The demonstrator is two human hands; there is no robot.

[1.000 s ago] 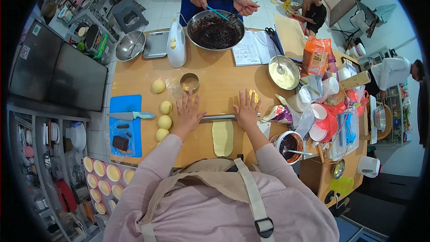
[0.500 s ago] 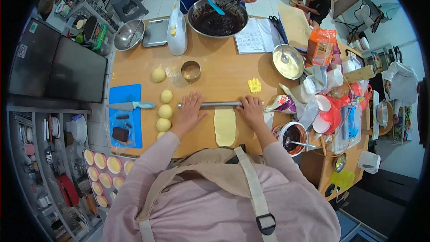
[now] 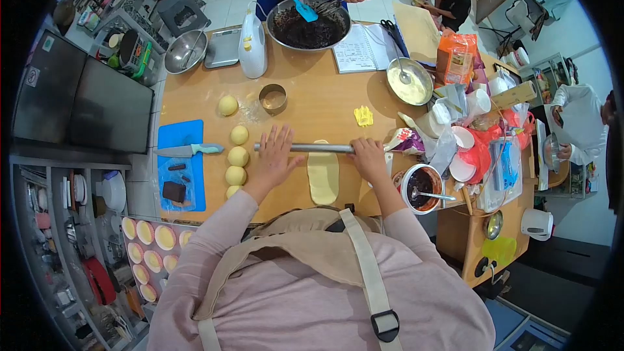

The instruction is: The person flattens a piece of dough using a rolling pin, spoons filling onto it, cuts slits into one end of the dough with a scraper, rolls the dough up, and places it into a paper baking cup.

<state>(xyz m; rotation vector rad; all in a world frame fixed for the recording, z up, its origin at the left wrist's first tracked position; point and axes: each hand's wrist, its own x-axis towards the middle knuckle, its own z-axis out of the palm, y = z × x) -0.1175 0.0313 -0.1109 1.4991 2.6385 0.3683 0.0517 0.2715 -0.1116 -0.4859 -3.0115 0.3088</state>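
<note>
A metal rolling pin [image 3: 322, 147] lies crosswise over a flat, elongated strip of pale dough [image 3: 323, 179], near its far end. My left hand [image 3: 275, 158] rests on the pin's left part, fingers spread and stretched out. At the other end, my right hand [image 3: 369, 158] has its fingers curled over the pin. Left of my left hand, several round dough balls [image 3: 238, 156] stand in a column. Beyond them is a metal ring cutter [image 3: 273, 99]. A small yellow piece [image 3: 363, 116], perhaps butter or dough, lies past my right hand.
A blue cutting board [image 3: 200, 188] holds a knife [image 3: 188, 150] and a dark block [image 3: 174, 191]. At right stands a tub of dark filling [image 3: 422, 188] beside cluttered packages. Across the table, another person stirs a bowl of dark mixture [image 3: 308, 30] near a hand mixer [image 3: 253, 49].
The rolling pin has come slightly towards me over the dough, so the strip's far end now shows beyond it. My right fingers are more curled. The other person's spatula has shifted left.
</note>
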